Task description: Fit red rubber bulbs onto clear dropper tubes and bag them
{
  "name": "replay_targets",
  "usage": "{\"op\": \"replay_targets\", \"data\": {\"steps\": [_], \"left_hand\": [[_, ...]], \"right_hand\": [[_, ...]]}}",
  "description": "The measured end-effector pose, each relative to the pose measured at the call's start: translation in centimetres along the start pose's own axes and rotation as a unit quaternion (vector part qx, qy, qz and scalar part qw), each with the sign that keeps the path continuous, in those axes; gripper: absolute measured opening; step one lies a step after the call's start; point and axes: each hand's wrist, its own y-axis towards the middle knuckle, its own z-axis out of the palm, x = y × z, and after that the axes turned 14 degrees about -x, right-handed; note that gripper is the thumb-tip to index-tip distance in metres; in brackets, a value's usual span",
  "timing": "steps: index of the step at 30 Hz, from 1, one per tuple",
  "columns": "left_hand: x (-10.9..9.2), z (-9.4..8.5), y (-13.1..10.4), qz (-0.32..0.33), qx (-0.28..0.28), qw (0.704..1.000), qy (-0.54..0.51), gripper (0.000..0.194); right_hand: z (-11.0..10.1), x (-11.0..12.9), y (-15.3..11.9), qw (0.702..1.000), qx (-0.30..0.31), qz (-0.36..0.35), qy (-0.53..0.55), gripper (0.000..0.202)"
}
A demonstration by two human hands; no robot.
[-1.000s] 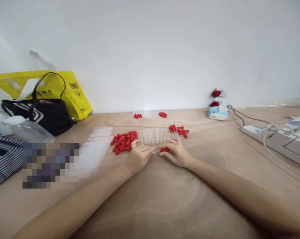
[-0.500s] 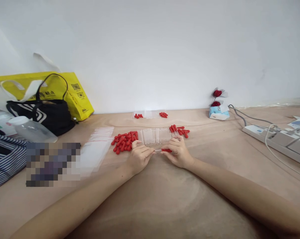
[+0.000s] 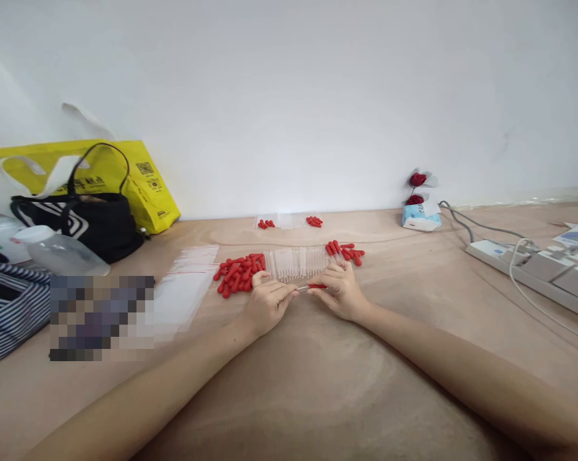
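My left hand [image 3: 269,301] is closed, pinching the end of a thin clear dropper tube [image 3: 302,289]. Facing it, my right hand [image 3: 339,293] grips a red rubber bulb [image 3: 317,287] at the tube's other end; my fingers partly hide how far the bulb covers the tube. Beyond both hands lies a row of clear dropper tubes [image 3: 293,262]. Loose red bulbs [image 3: 238,272] are heaped beside my left hand. Just past my right hand are several tubes with red bulbs on them [image 3: 346,250].
Clear zip bags [image 3: 187,288] lie left of the bulbs. Against the wall is a packet with red bulbs and tubes [image 3: 289,221]. A yellow bag [image 3: 149,186], black bag [image 3: 101,224] and plastic bottle [image 3: 68,250] stand left; tissues [image 3: 420,221] and a power strip [image 3: 500,256] are right.
The red bulb and my right-hand fingertips have shifted very slightly toward my left hand, and less of the clear tube shows between them. Otherwise the view is almost the same.
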Motion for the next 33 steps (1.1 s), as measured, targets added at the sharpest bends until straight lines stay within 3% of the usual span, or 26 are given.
{"op": "replay_targets", "data": {"steps": [3,7,10,12,17,22,28,33], "left_hand": [[-0.1,0.1,0.1,-0.032,-0.015,0.999,-0.006,0.017],[-0.4,0.1,0.1,-0.071,-0.006,0.997,-0.007,0.019],[-0.7,-0.1,0.1,-0.076,0.002,0.997,-0.02,0.019],[-0.7,-0.2,0.2,-0.083,0.007,0.996,-0.028,0.019],[-0.6,0.0,0.2,-0.09,0.022,0.996,-0.011,0.016],[-0.7,0.6,0.4,-0.063,0.045,0.997,0.024,0.012],[-2.3,2.9,1.8,-0.088,0.081,0.99,0.076,0.015],[-4.0,5.8,3.3,-0.144,0.124,0.973,0.131,0.028]], "right_hand": [[0.3,0.4,0.2,0.991,-0.028,0.115,0.067,0.022],[1.8,1.6,0.0,0.937,-0.059,0.267,0.219,0.035],[2.9,2.0,0.2,0.902,-0.052,0.312,0.293,0.036],[2.9,1.3,0.8,0.903,-0.062,0.313,0.288,0.041],[0.0,-3.6,3.7,0.936,-0.096,0.325,0.097,0.054],[-2.6,-7.7,4.9,0.918,-0.02,0.351,-0.184,0.034],[-1.3,-8.4,5.2,0.889,0.016,0.338,-0.308,0.037],[-0.7,-8.3,5.2,0.89,0.037,0.316,-0.327,0.037]]}}
